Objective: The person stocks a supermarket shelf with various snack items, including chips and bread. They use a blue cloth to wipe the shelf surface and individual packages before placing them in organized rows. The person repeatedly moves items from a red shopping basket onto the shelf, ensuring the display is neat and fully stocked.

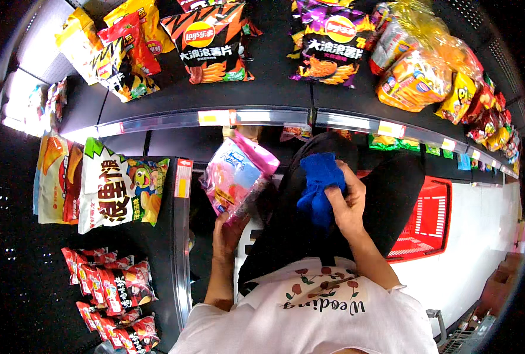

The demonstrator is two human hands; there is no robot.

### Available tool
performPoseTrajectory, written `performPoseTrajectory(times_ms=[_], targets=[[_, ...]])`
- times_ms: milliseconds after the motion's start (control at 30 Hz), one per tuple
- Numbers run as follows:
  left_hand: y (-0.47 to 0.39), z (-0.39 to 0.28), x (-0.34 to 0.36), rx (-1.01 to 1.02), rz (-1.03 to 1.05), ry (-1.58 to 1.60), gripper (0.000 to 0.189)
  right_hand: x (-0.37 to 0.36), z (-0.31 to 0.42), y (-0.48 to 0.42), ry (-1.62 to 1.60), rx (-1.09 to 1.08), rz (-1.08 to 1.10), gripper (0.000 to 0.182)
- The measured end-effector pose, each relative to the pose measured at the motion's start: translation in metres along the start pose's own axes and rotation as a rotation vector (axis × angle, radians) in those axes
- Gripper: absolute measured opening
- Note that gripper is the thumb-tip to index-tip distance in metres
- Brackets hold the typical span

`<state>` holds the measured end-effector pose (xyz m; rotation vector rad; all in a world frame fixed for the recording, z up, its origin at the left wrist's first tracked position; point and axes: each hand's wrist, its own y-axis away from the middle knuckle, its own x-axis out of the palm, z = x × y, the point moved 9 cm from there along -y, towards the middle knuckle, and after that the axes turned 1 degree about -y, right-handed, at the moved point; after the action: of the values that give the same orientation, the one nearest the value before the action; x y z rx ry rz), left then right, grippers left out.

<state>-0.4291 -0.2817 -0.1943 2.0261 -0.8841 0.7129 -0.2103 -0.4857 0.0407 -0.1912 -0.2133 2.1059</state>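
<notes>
My left hand (230,232) grips the lower end of a pink and pale blue snack bag (240,172), tilted in front of the lower shelving. The bag's top edge points away from me, and my fingers are partly hidden behind it. In my right hand (350,199) is a bunched blue cloth (320,183), pinched between thumb and fingers above my bent knees. The cloth hangs in loose folds over my dark trousers (284,239). The two hands are apart, with the bag to the left of the cloth.
A black shelf (271,95) with a clear price rail (284,117) crosses ahead, bearing Lay's chip bags (209,44). At left, another shelf (32,283) holds a white chip bag (107,190) and red snack packets (116,287). A red plastic basket (441,217) stands right of my legs.
</notes>
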Motion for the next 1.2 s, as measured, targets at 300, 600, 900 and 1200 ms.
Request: performPoseTrajectory(times_ms=[300, 600, 900, 1200], targets=[[0.037, -0.018, 0.064, 0.038, 0.147, -0.178, 0.067, -0.02, 0.062, 0.024, 0.103, -0.18, -0.101, 0.034], [0.082, -0.031, 0.111, 0.058, 0.257, -0.324, 0.078, 0.048, 0.081, 0.049, 0.593, -0.409, 0.311, 0.043], [0.108, -0.054, 0.173, 0.169, 0.297, -0.63, 0.081, 0.025, 0.095, -0.022, 0.784, -0.524, 0.035, 0.036], [0.124, -0.061, 0.211, 0.292, 0.37, -0.777, 0.08, 0.104, 0.129, -0.052, 0.716, -0.58, 0.259, 0.025]])
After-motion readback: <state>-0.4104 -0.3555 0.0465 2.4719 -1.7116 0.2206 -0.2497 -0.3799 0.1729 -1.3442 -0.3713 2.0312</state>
